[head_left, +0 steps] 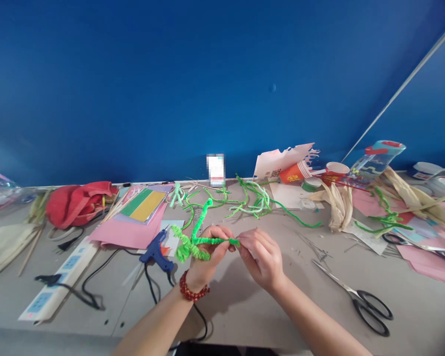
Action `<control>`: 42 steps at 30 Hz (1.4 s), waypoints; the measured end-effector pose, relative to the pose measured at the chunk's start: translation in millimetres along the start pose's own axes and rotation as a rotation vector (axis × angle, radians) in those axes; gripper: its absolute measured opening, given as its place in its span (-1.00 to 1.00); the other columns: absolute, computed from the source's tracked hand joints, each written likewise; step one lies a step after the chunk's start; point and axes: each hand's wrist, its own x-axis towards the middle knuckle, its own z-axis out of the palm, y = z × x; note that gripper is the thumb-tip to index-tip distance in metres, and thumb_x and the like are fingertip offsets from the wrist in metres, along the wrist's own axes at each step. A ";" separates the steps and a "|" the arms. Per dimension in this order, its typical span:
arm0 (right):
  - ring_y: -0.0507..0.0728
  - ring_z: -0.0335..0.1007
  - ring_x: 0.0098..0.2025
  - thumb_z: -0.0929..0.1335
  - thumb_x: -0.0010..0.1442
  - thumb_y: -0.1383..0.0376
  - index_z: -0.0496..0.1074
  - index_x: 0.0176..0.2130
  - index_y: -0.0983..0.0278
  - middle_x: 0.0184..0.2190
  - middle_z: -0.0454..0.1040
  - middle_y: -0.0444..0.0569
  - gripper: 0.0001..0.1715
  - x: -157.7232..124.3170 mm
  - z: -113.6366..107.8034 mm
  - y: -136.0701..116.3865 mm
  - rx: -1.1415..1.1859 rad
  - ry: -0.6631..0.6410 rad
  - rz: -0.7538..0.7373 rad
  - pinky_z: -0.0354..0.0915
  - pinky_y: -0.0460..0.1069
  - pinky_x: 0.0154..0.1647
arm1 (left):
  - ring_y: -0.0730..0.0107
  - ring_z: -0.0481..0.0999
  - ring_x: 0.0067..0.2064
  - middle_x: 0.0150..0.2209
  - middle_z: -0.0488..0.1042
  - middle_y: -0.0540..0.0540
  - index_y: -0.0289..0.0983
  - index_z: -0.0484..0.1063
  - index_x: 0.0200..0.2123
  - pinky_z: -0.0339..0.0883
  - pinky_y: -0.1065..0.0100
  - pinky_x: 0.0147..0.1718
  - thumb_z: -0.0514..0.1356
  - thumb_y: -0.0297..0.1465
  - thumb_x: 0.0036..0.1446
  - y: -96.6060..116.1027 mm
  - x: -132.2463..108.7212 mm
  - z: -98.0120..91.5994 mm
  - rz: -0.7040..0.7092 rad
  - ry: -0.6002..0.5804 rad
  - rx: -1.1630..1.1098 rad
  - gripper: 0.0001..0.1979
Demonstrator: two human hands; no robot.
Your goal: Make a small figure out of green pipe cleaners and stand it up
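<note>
Head view: Gripping a green chenille-stem piece (196, 241) at lower centre in the left hand (209, 259), pinching its tip (236, 243) with the right hand (261, 257).
Apparently working the end; likely calling for a steady left hold next.

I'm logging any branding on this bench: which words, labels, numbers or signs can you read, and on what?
"SHI": white lettering on the tipped orange paper cup; its remaining letters are unclear.
Torn pink sheet: dark printed characters, too blurred to read with certainty.
Red paper cup: markings too small.
Upright screen: pixelated, unreadable.
Round tub: markings too small.
</note>
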 end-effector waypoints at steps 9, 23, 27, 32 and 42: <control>0.06 0.33 -0.47 0.23 0.34 0.33 0.32 -0.38 0.22 -0.50 0.41 -0.10 -0.78 -6.5 6.9 -8.7 0.223 -0.053 0.371 0.25 -0.05 -0.42 | 0.34 0.53 -0.24 -0.26 0.50 -0.07 -0.19 0.37 -0.29 0.40 0.30 -0.26 0.20 -0.49 0.18 -3.5 -5.5 -0.7 0.286 0.095 0.423 -0.92; 0.04 0.25 -0.47 0.25 0.31 0.39 0.27 -0.36 0.21 -0.51 0.35 -0.12 -0.82 -2.5 7.5 -4.5 0.110 -0.076 0.241 0.20 -0.07 -0.43 | 0.30 0.47 -0.22 -0.30 0.46 -0.07 -0.23 0.43 -0.33 0.34 0.31 -0.20 0.16 -0.36 0.21 9.5 5.6 -2.4 -0.018 0.022 0.341 -0.90; 0.05 0.33 -0.46 0.23 0.30 0.41 0.31 -0.28 0.21 -0.47 0.43 -0.09 -0.86 -0.8 4.4 0.5 0.135 -0.136 0.185 0.27 -0.06 -0.40 | 0.38 0.41 -0.34 -0.42 0.40 -0.01 -0.24 0.40 -0.38 0.30 0.37 -0.31 0.18 -0.35 0.19 5.9 6.4 -5.4 -0.145 0.043 0.201 -0.89; 0.09 0.46 -0.35 0.27 0.25 0.48 0.32 -0.05 0.21 -0.34 0.54 -0.02 -0.71 1.6 0.2 12.0 -0.055 -0.106 -0.028 0.35 -0.05 -0.33 | 0.42 0.40 -0.35 -0.43 0.41 0.01 -0.25 0.42 -0.35 0.31 0.39 -0.31 0.22 -0.33 0.16 -1.2 4.6 -5.4 -0.218 0.086 0.020 -0.89; 0.10 0.46 -0.37 0.37 0.23 0.40 0.37 -0.10 0.24 -0.29 0.59 0.01 -0.79 8.3 -11.8 12.8 -0.267 -0.155 -0.213 0.33 -0.02 -0.35 | 0.42 0.42 -0.39 -0.46 0.40 0.03 -0.23 0.38 -0.41 0.32 0.40 -0.38 0.22 -0.35 0.15 9.0 6.9 -0.3 -0.154 0.064 0.302 -0.88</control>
